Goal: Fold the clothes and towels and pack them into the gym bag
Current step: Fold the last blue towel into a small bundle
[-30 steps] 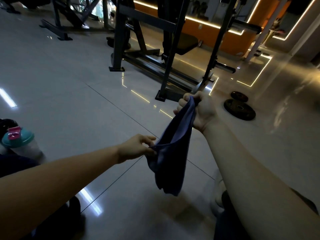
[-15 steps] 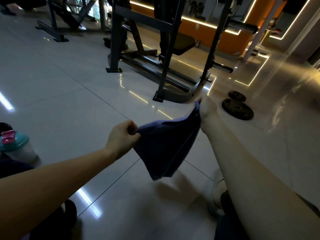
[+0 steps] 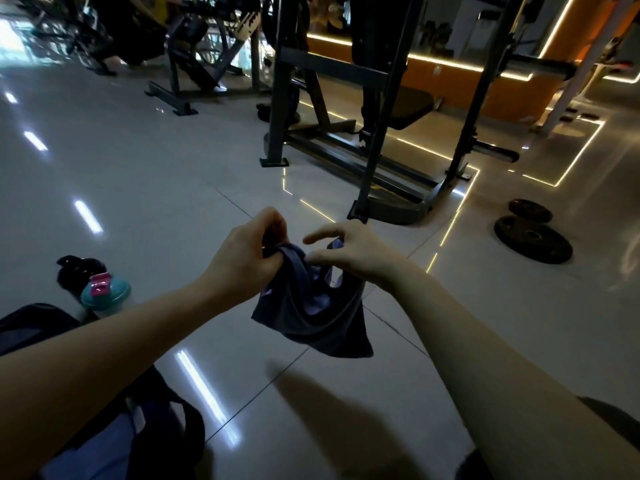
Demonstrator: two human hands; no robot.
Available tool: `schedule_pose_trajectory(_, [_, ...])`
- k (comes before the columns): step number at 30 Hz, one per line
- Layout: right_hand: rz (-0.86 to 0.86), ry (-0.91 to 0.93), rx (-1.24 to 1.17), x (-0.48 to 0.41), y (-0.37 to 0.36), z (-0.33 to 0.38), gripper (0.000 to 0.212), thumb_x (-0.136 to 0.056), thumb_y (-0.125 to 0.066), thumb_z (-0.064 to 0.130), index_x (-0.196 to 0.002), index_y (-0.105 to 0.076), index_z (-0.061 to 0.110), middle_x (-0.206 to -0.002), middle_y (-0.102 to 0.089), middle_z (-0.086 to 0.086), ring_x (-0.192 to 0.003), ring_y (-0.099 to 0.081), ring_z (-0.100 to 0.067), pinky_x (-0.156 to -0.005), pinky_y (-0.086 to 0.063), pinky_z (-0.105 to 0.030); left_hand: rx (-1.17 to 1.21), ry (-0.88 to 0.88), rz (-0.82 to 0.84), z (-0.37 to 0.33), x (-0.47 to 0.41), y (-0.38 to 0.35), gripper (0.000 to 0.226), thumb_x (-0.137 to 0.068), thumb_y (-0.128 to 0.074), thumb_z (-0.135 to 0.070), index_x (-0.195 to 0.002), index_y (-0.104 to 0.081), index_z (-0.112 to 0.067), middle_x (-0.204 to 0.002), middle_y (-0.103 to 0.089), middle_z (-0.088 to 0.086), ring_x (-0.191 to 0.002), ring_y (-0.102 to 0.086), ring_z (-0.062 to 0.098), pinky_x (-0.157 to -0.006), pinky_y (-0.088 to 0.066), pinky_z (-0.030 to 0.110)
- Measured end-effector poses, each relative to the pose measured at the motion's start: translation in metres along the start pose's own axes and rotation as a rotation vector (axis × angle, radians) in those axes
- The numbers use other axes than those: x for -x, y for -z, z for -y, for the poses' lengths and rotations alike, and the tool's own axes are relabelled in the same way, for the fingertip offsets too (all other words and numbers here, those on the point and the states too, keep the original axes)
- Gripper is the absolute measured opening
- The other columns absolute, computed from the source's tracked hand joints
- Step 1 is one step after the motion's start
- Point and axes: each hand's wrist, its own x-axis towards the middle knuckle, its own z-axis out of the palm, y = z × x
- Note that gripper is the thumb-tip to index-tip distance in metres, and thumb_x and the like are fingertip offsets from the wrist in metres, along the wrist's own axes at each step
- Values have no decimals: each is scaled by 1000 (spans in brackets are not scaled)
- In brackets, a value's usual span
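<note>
Holding a dark blue cloth (image 3: 311, 323) up over the tiled floor (image 3: 138, 188), both hands close together at its top edge. Left hand (image 3: 242, 261) is curled in a fist round a bunched corner. Right hand (image 3: 360, 254) is half curled, index finger stretched out, lower fingers pinching the edge. Cloth sags below in a loose pouch. Gym bag (image 3: 162, 431) lies lower left, apart from the cloth. Teal-lidded bottle (image 3: 105, 294) stands near it; weight plates (image 3: 533, 239) lie far right.

I read no text anywhere. The weight plates (image 3: 531, 239) right of the rack (image 3: 377, 133) were too dark for numbers. A pale panel (image 3: 247, 20) behind the rack, to its left, was blurred. My cloth (image 3: 311, 317), nearer than the rack, bore a pale mark I couldn't make out.
</note>
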Motion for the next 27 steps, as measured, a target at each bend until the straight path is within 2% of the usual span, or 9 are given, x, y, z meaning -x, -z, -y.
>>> schedule_pose_trajectory(2, [52,30,-17,-10,-17,10,29,-87,-74,22,-116,-70,18,-95,-69,-22,-83,-63,-33,-80,-51,-42,13,-9,-16,0,4,8,30,-87,-68,-3,-88,-50,-27,-83,-65,2,-79,-65,27,-67,-55,52])
schedule_pose_trajectory(4, [79,55,-57,-20,-27,18,22,-89,-71,16,-110,-73,12,-84,-64,-31,-72,-56,-37,-70,-48,-45,17,-1,-42,2,7,17,25,-87,-70,-5,-87,-53,-24,-80,-67,3,-75,-64,27,-66,-53,52])
schedule_pose_trajectory(6, [103,63,-111,-26,-31,22,15,-90,-69,13,-103,-76,8,-90,-67,-29,-78,-62,-31,-76,-51,-43,-23,-2,-88,6,10,25,17,-87,-72,-5,-87,-60,-17,-78,-68,0,-72,-64,21,-68,-54,47])
schedule_pose_trajectory(8, [131,41,-156,-30,-30,24,12,-91,-69,16,-95,-76,7,-90,-65,-26,-80,-59,-30,-77,-50,-42,-97,-46,-155,12,14,33,12,-86,-74,-5,-86,-66,-14,-84,-68,-3,-79,-66,14,-75,-58,40])
schedule_pose_trajectory(12, [85,-89,-345,-34,-29,18,14,-91,-65,8,-88,-71,-4,-75,-49,-15,-71,-44,-25,-62,-39,-29,-254,-130,-210,27,28,43,9,-88,-78,-17,-88,-70,-13,-88,-70,-7,-82,-68,13,-75,-57,42])
schedule_pose_trajectory(14, [60,-145,-434,-35,-30,15,13,-88,-63,4,-78,-72,0,-68,-46,-11,-68,-44,-22,-56,-36,-26,-276,-90,-196,31,33,41,11,-89,-77,-20,-92,-69,-14,-87,-71,-9,-82,-69,11,-75,-58,41])
schedule_pose_trajectory(19, [134,-144,-468,-36,-33,19,17,-91,-64,8,-95,-72,-6,-78,-52,-13,-68,-48,-17,-61,-40,-26,-90,109,-124,31,28,39,41,-87,-78,-29,-123,-60,-28,-109,-63,-13,-94,-63,4,-79,-54,21])
schedule_pose_trajectory(23, [142,-138,-490,-34,-31,18,20,-91,-67,11,-96,-71,-8,-82,-50,-14,-70,-46,-19,-63,-39,-28,-45,149,-146,27,20,38,6,-89,-76,-22,-92,-71,-24,-88,-68,-12,-82,-64,8,-72,-53,27])
schedule_pose_trajectory(27, [-1,-258,-616,-33,-25,12,13,-90,-66,7,-79,-72,3,-69,-57,-8,-63,-55,-15,-56,-47,-23,-154,-47,-131,18,23,40,8,-87,-69,-23,-81,-67,-18,-76,-67,-10,-74,-63,11,-69,-52,30])
